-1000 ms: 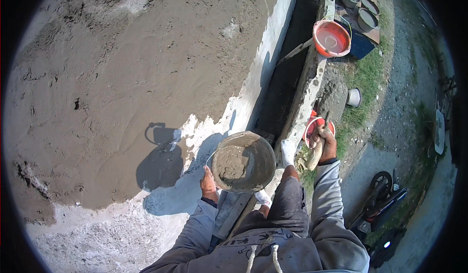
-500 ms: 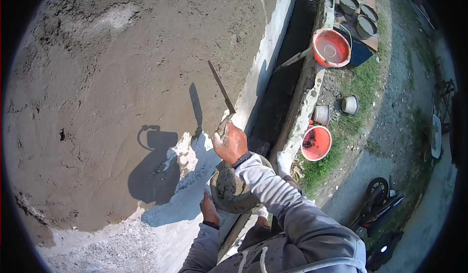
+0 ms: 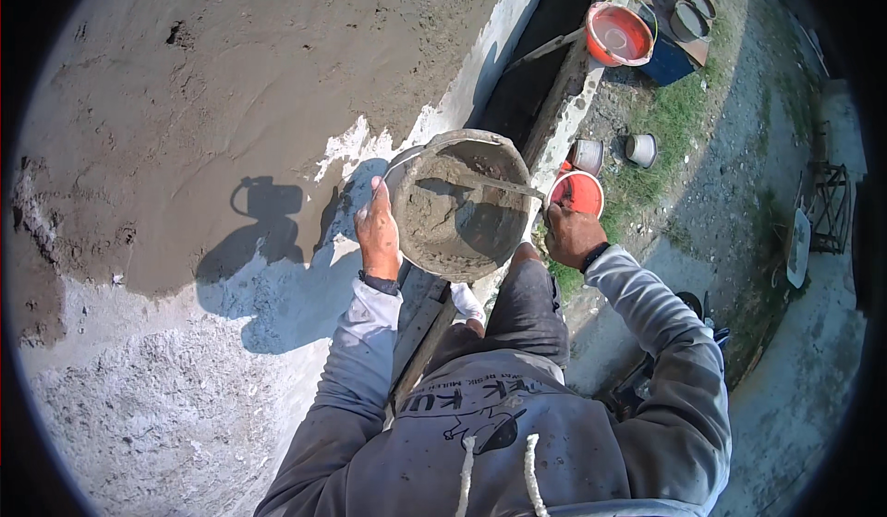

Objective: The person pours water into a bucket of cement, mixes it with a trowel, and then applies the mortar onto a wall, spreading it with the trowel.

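Observation:
My left hand [image 3: 378, 238] grips the left side of a round, mortar-crusted bucket [image 3: 510, 256] held up before my body. Grey wet mortar [image 3: 427, 210] covers part of its inside. Closed around the handle end of a trowel, my right hand [image 3: 573, 237] is just right of the bucket. The narrow trowel blade [image 3: 499, 183] reaches leftward over the rim into the bucket, seen nearly edge-on. To the left is a wall with a wide coat of wet grey plaster [image 3: 249, 83]; its lower whitish part [image 3: 157, 369] is uncoated.
My feet stand by a narrow ledge [image 3: 565, 101] beside a dark gap along the wall. A red basin [image 3: 620, 35] sits on the ledge's far part. Mortar-filled buckets [image 3: 688, 21], small pails [image 3: 641, 150] and another red bucket [image 3: 578, 190] are at right. A motorcycle is partly hidden behind my right arm.
My right hand and trowel have moved from the wall to the bucket's right side, the blade now inside it. The bucket has come up and is more fully in view, held by my left hand.

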A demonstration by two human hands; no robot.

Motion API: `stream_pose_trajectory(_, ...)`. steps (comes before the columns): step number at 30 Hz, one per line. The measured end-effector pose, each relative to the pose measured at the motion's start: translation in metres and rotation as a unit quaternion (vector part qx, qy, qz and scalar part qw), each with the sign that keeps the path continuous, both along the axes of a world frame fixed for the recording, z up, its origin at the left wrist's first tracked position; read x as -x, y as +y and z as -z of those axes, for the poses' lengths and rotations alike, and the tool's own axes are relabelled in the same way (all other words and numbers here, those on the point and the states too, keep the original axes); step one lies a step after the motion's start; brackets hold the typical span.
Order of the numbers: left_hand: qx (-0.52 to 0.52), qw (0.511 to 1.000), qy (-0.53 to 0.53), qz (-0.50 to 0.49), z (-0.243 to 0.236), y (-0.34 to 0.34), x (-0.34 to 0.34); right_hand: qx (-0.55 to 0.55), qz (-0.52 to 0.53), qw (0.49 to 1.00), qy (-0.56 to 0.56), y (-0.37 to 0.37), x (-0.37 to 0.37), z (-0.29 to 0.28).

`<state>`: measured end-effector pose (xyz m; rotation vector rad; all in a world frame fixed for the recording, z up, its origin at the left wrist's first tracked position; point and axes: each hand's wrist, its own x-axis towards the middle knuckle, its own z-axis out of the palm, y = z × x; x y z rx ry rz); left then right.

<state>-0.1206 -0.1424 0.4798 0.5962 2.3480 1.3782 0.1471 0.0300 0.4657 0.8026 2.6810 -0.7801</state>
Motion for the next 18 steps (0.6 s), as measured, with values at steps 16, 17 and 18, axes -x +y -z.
stream_pose_trajectory(16, 0.094, 0.919, 0.363, 0.119, -0.043, -0.057, -0.018, 0.726, 0.087, 0.677, -0.083, -0.095, 0.050, -0.019)
stream_pose_trajectory(17, -0.043, 0.999, -0.025, -0.002, -0.041, -0.064, -0.017, 0.756, 0.065, 0.648, -0.067, -0.101, 0.050, -0.017)
stream_pose_trajectory(18, -0.046, 0.999, -0.019, -0.005, -0.040, -0.071, -0.020, 0.784, 0.043, 0.617, -0.050, -0.106, 0.050, -0.016)
